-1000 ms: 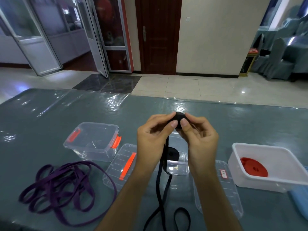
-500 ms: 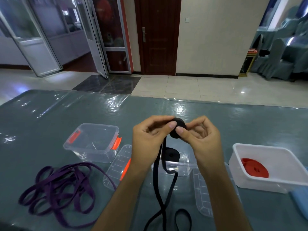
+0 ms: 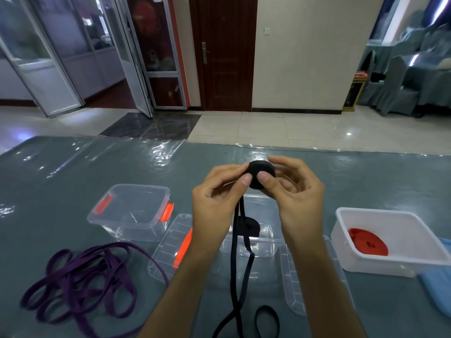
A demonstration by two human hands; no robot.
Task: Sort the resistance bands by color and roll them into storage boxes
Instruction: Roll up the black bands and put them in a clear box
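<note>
My left hand (image 3: 217, 198) and my right hand (image 3: 296, 191) together pinch a small black roll (image 3: 259, 170) of resistance band above the table. The band's loose black tail (image 3: 238, 272) hangs down from the roll to the table's near edge. Directly below, a clear box (image 3: 266, 242) holds a rolled black band (image 3: 251, 226). A tangle of purple bands (image 3: 80, 286) lies at the near left. A white box (image 3: 400, 242) on the right holds a rolled red band (image 3: 367, 241).
An empty clear box with orange latches (image 3: 134, 211) stands at the left. Its lid (image 3: 174, 245) lies beside it, and another clear lid (image 3: 295, 284) lies right of the middle box. A blue object (image 3: 436, 286) sits at the right edge. The table has a shiny plastic cover.
The black roll has grown slightly thicker as both hands turn it. More of the hanging tail has been drawn up.
</note>
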